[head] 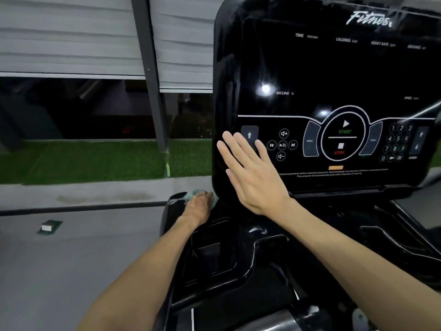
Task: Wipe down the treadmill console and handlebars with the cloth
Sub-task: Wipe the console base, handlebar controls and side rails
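Observation:
The black treadmill console point(334, 75) fills the upper right, its dark screen above a panel with START and STOP buttons. My right hand point(253, 173) lies flat with straight fingers on the console's lower left corner, over the incline arrow button. Lower down, my left hand point(198, 207) presses a pale green cloth point(214, 198) against the left end of the black tray point(214, 254) beneath the console. Most of the cloth is hidden under the hand. A grey handlebar point(269, 322) shows at the bottom edge.
A window with grey blinds point(71, 37) and a dark frame post point(152, 75) stands to the left, green turf point(83, 161) beyond it. A small green and white block point(49, 227) lies on the grey floor at left.

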Tool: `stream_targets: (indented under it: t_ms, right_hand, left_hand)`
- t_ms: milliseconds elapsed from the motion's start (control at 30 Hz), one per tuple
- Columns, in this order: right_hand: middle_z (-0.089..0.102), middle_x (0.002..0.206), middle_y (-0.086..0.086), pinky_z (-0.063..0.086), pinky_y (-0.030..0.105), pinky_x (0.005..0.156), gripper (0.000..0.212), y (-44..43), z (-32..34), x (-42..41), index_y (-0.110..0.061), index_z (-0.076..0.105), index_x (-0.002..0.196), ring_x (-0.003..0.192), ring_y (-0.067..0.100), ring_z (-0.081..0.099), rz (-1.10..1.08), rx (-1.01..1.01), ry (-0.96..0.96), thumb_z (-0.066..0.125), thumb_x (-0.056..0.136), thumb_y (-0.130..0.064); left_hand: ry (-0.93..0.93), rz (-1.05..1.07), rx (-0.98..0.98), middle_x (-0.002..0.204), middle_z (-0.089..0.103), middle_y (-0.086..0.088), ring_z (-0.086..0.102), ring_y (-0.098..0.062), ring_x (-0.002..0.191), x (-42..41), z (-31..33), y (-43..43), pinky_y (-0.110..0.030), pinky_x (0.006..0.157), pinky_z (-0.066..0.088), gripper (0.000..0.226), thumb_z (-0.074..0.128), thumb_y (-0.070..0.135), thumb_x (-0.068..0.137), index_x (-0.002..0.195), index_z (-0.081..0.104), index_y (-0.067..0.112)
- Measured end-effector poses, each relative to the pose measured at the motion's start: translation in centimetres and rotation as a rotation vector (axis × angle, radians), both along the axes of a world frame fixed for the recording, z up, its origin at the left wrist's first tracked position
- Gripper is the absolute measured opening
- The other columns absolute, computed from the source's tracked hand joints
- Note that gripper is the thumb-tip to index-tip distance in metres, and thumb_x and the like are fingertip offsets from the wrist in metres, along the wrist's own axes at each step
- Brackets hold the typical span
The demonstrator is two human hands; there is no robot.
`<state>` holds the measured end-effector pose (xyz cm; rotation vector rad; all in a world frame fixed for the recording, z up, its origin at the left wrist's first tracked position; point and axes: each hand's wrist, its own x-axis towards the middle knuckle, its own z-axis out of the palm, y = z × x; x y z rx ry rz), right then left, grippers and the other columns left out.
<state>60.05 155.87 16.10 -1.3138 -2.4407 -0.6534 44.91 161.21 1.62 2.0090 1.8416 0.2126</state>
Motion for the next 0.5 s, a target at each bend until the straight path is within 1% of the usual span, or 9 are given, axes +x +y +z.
stream_targets:
  t_ms: [67, 167, 267, 300, 333, 400, 433, 500]
  right_hand:
    - [0.01, 0.16, 0.004, 0.011, 0.044, 0.116, 0.056, 0.1, 0.0, 0.1, -0.015, 0.014, 0.152, 0.147, 0.02, 0.007, 0.006, 0.008, 0.001, 0.033, 0.1, -0.024]
    - [0.011, 0.16, 0.004, 0.01, 0.044, 0.117, 0.056, 0.2, -0.1, 0.3, -0.015, 0.015, 0.152, 0.147, 0.02, 0.007, 0.005, 0.005, 0.005, 0.033, 0.1, -0.024]
    - [0.011, 0.16, 0.004, 0.011, 0.045, 0.117, 0.057, 0.1, -0.2, 0.3, -0.015, 0.014, 0.152, 0.147, 0.02, 0.008, 0.002, 0.008, 0.015, 0.034, 0.099, -0.024]
    - [0.01, 0.16, 0.004, 0.011, 0.045, 0.117, 0.057, 0.1, -0.2, 0.2, -0.015, 0.014, 0.152, 0.147, 0.02, 0.007, 0.0, 0.007, 0.013, 0.034, 0.099, -0.024]
    - [0.009, 0.16, 0.004, 0.011, 0.045, 0.117, 0.057, 0.1, -0.2, 0.2, -0.015, 0.013, 0.152, 0.147, 0.02, 0.007, -0.004, 0.006, 0.009, 0.033, 0.099, -0.025]
    - [0.008, 0.16, 0.004, 0.012, 0.045, 0.117, 0.057, 0.0, -0.2, 0.1, -0.015, 0.011, 0.152, 0.148, 0.02, 0.006, -0.016, 0.003, 0.001, 0.032, 0.1, -0.025]
    - [0.008, 0.16, 0.004, 0.012, 0.045, 0.117, 0.057, -0.1, -0.2, 0.0, -0.015, 0.011, 0.152, 0.148, 0.02, 0.006, -0.02, 0.001, -0.002, 0.032, 0.1, -0.025]
    - [0.007, 0.16, 0.004, 0.013, 0.045, 0.117, 0.058, -0.1, -0.1, 0.0, -0.015, 0.011, 0.152, 0.148, 0.02, 0.006, -0.022, -0.005, -0.002, 0.032, 0.1, -0.025]
  left_hand:
    - [-0.01, 0.028, 0.02, 0.139, 0.049, -0.018, 0.045, -0.029, 0.13, 0.6, 0.4, 0.8, -0.029, 0.103, 0.03, 0.035, 0.032, 0.013, 0.104, 0.135, 0.045, 0.003]
    - [-0.088, 0.016, 0.04, 0.14, 0.049, -0.017, 0.044, -0.03, 0.131, 0.9, 0.6, 0.0, -0.029, 0.103, 0.029, 0.036, 0.033, 0.015, 0.104, 0.136, 0.045, 0.003]
    - [-0.181, -0.012, 0.072, 0.137, 0.052, -0.016, 0.049, -0.032, 0.125, 0.2, 0.1, -2.1, -0.031, 0.098, 0.033, 0.037, 0.036, 0.02, 0.104, 0.133, 0.051, 0.004]
    - [-0.208, -0.026, 0.083, 0.139, 0.051, -0.015, 0.049, -0.031, 0.126, 0.0, -0.1, -2.9, -0.031, 0.099, 0.034, 0.038, 0.036, 0.022, 0.104, 0.134, 0.051, 0.006]
    - [-0.221, -0.044, 0.091, 0.144, 0.047, -0.012, 0.045, -0.03, 0.131, -0.2, -0.3, -3.7, -0.031, 0.102, 0.033, 0.039, 0.035, 0.023, 0.104, 0.138, 0.048, 0.009]
    - [-0.21, -0.06, 0.098, 0.155, 0.033, -0.006, 0.029, -0.023, 0.143, -0.4, -0.6, -5.5, -0.031, 0.11, 0.026, 0.043, 0.032, 0.024, 0.105, 0.146, 0.039, 0.014]
    - [-0.203, -0.058, 0.092, 0.157, 0.029, -0.003, 0.022, -0.021, 0.146, -0.5, -0.5, -6.3, -0.031, 0.112, 0.023, 0.044, 0.031, 0.025, 0.105, 0.148, 0.035, 0.016]
    - [-0.195, -0.065, 0.089, 0.159, 0.024, -0.001, 0.015, -0.019, 0.148, -0.4, -0.3, -7.6, -0.033, 0.114, 0.02, 0.045, 0.03, 0.024, 0.105, 0.15, 0.031, 0.017]
